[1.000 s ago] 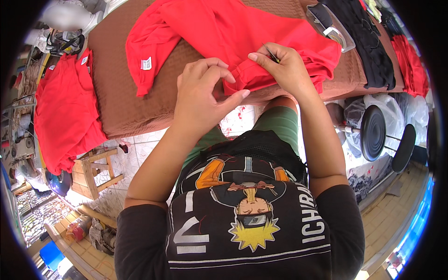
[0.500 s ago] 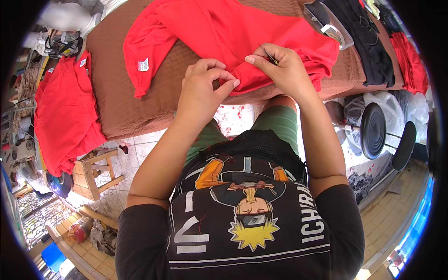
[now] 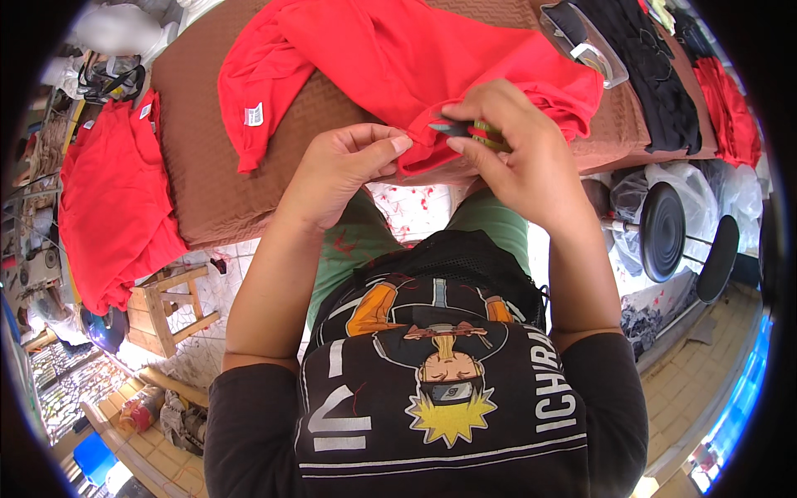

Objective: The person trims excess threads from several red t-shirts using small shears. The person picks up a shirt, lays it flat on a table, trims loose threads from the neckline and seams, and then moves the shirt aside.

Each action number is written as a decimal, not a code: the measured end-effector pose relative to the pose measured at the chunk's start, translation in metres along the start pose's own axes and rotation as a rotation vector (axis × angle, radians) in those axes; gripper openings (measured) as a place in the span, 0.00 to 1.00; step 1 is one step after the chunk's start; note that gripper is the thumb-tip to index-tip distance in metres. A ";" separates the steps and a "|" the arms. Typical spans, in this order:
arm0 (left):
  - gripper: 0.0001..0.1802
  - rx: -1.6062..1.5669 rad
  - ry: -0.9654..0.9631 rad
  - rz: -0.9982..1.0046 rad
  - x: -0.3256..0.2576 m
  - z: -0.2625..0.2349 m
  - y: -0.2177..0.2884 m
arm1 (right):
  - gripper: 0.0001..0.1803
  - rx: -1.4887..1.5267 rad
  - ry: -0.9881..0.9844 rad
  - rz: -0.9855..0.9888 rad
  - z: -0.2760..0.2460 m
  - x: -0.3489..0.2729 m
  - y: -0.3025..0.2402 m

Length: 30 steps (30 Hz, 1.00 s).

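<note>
A red garment [image 3: 398, 62] with a white label on one part lies spread over the brown-covered table. My left hand [image 3: 344, 166] is closed, thumb and forefinger pinching the garment's near edge; any thread between the fingertips is too fine to make out. My right hand [image 3: 519, 141] is closed around small thread snips [image 3: 481, 133] with yellow-green handles and dark blades. The blades point left, towards the edge of red cloth close to my left fingertips. Part of the snips is hidden by my right fingers.
More red garments [image 3: 116, 199] hang over the table's left end. At the right lie a clear plastic box [image 3: 585, 46], black cloth [image 3: 652, 75] and another red piece [image 3: 728, 108]. A wooden stool [image 3: 170, 311] stands below left, and a round black seat [image 3: 662, 232] at right.
My right hand has turned and come down, so the snips now point left at the cloth edge. My left hand has shifted slightly left and lower, still pinching.
</note>
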<state>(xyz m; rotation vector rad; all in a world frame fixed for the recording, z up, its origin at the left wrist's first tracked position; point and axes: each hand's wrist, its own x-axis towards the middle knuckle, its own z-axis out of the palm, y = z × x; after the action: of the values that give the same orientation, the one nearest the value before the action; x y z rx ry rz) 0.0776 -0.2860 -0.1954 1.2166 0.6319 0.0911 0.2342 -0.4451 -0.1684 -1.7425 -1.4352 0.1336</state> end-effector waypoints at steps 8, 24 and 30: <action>0.14 -0.009 0.000 0.077 -0.003 0.006 0.000 | 0.08 -0.138 -0.062 -0.070 0.003 -0.003 -0.011; 0.14 1.133 0.006 0.205 -0.051 -0.031 0.047 | 0.13 -0.150 0.124 -0.035 -0.010 0.008 -0.007; 0.17 1.346 0.191 0.534 -0.016 -0.022 -0.019 | 0.14 -0.130 0.078 -0.014 -0.012 0.008 -0.013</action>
<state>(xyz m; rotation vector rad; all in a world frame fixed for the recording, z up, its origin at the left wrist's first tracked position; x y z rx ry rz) 0.0480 -0.2803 -0.2099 2.6934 0.4868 0.2508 0.2340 -0.4450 -0.1491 -1.8219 -1.4253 -0.0359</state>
